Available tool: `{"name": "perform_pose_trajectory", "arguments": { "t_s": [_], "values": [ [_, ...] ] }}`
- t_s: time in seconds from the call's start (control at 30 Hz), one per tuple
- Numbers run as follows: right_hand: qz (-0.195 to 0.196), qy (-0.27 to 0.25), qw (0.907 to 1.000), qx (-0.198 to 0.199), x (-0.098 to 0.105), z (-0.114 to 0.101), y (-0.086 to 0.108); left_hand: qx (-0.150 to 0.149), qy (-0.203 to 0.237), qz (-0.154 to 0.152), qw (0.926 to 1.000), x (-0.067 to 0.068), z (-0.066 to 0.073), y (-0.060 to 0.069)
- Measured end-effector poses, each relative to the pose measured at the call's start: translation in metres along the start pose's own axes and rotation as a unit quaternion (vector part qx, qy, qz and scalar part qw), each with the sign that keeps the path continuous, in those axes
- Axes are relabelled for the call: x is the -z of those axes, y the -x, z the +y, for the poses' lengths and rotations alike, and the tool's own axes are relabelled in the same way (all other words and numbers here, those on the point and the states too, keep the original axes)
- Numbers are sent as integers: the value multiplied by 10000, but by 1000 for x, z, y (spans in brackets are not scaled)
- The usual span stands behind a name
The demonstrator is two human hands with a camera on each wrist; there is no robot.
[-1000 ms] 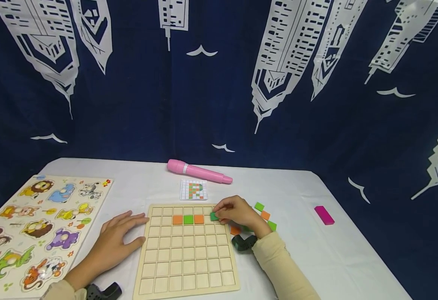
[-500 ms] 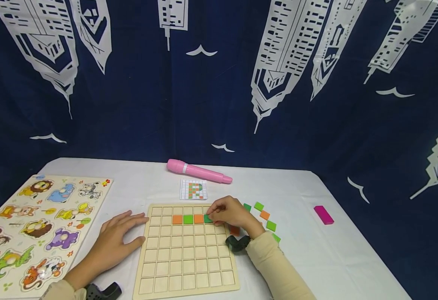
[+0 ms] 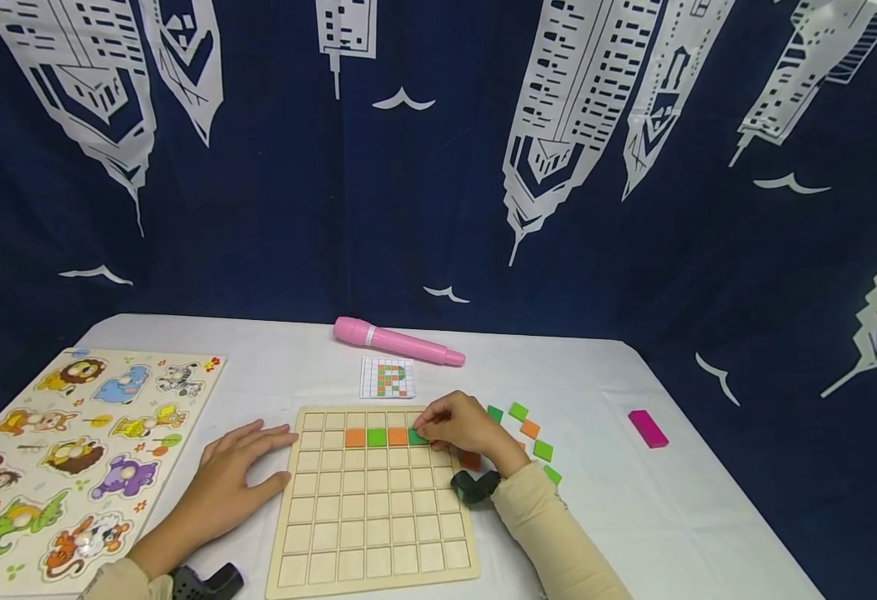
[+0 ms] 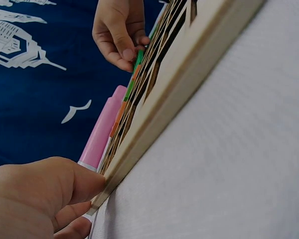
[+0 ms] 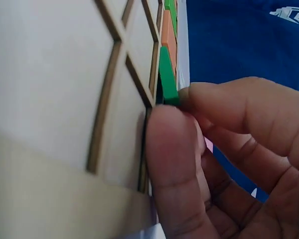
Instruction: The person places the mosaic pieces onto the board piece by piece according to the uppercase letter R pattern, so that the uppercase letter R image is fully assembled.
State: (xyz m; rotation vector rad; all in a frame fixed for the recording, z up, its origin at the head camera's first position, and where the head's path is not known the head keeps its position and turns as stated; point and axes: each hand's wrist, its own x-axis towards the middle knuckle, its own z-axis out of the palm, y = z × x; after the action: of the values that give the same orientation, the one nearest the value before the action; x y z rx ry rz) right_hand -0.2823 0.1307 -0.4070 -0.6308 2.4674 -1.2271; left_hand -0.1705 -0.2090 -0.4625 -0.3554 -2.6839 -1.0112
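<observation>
A wooden grid board lies on the white table. In its second row sit an orange tile, a light green tile and another orange tile. Right of them, my right hand pinches a dark green tile between thumb and finger; in the right wrist view it stands tilted at its square. My left hand lies with fingers extended at the board's left edge, its fingertips touching the rim in the left wrist view.
Several loose green and orange tiles lie right of the board. Behind it are a small pattern card and a pink marker-shaped object. An animal puzzle board lies left, a magenta block far right.
My right hand has moved left with the dark green tile, from farther right on the board to the square beside the second orange tile. My left hand has stayed in place.
</observation>
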Motion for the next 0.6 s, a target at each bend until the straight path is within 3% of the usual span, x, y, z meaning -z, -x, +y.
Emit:
{"name": "perform_pose_trajectory", "arguments": {
  "t_s": [0.2, 0.37, 0.6],
  "values": [
    [-121, -50, 9998, -143, 3, 0, 3, -33, 7, 23, 10000, -1, -1, 0],
    [-302, -166, 9994, 32, 11, 3, 10, -81, -25, 54, 9999, -1, -2, 0],
    [-615, -1156, 9910, 275, 32, 16, 31, -68, -9, 36, 10000, -1, -2, 0]
  ]
}}
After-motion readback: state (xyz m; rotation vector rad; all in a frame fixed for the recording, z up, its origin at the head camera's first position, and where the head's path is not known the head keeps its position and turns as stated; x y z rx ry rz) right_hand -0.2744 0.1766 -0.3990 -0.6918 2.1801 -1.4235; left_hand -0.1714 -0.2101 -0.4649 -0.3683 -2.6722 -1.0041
